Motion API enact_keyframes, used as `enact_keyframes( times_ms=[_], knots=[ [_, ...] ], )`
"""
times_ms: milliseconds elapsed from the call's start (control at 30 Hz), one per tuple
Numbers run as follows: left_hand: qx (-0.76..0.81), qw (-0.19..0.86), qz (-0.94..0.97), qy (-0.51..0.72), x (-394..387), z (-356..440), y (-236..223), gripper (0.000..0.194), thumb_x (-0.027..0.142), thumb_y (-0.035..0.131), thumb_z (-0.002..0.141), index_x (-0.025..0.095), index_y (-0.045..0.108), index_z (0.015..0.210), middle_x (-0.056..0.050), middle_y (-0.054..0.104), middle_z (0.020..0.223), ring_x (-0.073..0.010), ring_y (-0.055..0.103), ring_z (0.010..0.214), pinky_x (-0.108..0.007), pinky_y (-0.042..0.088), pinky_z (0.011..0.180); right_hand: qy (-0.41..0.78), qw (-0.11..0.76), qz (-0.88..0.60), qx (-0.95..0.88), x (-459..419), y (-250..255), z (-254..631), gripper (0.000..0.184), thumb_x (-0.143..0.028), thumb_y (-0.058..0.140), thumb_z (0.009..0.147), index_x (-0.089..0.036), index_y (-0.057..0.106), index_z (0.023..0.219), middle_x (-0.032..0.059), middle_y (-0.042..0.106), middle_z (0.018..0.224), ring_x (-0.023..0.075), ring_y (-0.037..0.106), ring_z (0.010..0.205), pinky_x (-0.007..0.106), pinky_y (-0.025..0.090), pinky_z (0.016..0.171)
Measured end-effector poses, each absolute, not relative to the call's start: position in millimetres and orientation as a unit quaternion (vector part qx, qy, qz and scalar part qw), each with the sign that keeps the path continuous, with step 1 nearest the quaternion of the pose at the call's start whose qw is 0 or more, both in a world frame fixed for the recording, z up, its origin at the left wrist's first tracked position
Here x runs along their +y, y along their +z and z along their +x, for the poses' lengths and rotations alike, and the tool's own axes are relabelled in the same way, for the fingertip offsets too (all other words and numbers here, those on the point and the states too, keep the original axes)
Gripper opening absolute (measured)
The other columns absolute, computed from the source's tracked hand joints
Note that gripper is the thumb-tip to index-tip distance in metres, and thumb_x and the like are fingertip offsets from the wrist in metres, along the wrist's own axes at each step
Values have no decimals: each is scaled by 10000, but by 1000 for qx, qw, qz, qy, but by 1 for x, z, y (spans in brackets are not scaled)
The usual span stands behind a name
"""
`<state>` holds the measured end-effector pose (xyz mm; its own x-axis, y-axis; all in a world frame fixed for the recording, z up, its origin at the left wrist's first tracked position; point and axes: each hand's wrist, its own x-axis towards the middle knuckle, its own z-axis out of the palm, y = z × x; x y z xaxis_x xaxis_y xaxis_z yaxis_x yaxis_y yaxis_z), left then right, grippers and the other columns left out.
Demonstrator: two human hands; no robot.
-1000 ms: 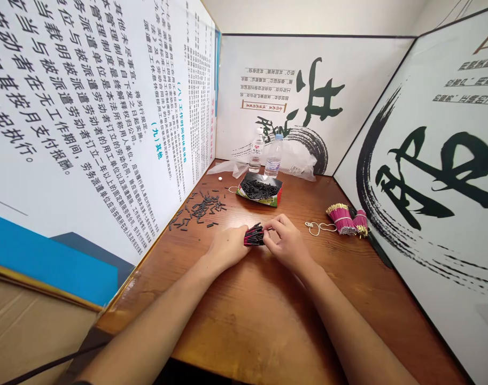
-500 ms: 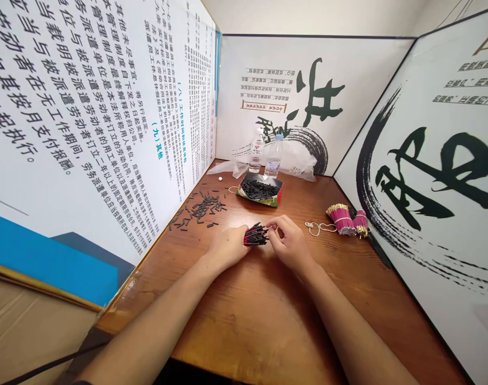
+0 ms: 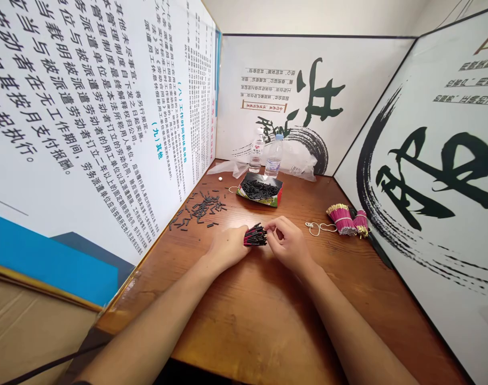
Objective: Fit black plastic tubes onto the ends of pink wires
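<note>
My left hand [image 3: 227, 247] grips a small bundle of thin pink sticks with black caps [image 3: 255, 236], held just above the wooden table [image 3: 263, 315]. My right hand [image 3: 287, 243] rests on the table beside it, its fingertips touching the bundle's black tips. Whether the right fingers pinch a single stick is hidden by the bundle.
Loose black caps [image 3: 199, 207] lie scattered by the left panel. An open box of black caps [image 3: 260, 190] stands behind, with two water bottles [image 3: 273, 156] and a plastic bag [image 3: 302, 163]. Two tied pink bundles [image 3: 347, 218] and rubber bands [image 3: 319, 228] lie at right. Printed panels wall in the table.
My right hand's fingers shifted slightly at the tips of the bundle, first pulling back a little and then closing in again. The left hand has stayed in place.
</note>
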<state>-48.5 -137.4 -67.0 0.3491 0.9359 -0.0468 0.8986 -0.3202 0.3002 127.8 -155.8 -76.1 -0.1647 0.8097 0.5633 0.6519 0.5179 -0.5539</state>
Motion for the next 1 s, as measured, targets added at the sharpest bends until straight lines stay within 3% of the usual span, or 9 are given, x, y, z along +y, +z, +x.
enact_keyframes(
  times_ms=[733,867,933,1000],
  knots=[
    [566,148,808,72,-135,-50,-72,310,460,413,856,241,593,982,-76,694,912,-256,652,856,-309,462,688,78,398,-465,-787,-157,-72,125,154,-156,471,814,-218,575,909,30,583,839,156,538,730,271,415,658],
    [553,144,816,90,-134,-51,-74,274,421,420,860,245,589,983,-59,696,928,-251,653,856,-302,457,678,76,463,-460,-754,-169,-41,122,201,-217,472,838,-225,590,1000,41,559,841,158,524,697,294,431,639],
    [543,150,821,93,-134,-52,-74,255,386,431,859,241,590,996,-52,696,937,-244,650,856,-296,451,680,116,522,-421,-732,-197,-19,113,210,-250,458,866,-258,585,1033,34,537,779,164,514,664,307,446,613],
    [542,155,821,92,-134,-52,-74,257,365,420,869,229,597,997,-53,695,943,-240,645,863,-295,448,696,166,526,-384,-740,-242,-7,96,231,-315,478,870,-317,588,1073,34,539,753,178,527,659,319,463,580]
  ],
)
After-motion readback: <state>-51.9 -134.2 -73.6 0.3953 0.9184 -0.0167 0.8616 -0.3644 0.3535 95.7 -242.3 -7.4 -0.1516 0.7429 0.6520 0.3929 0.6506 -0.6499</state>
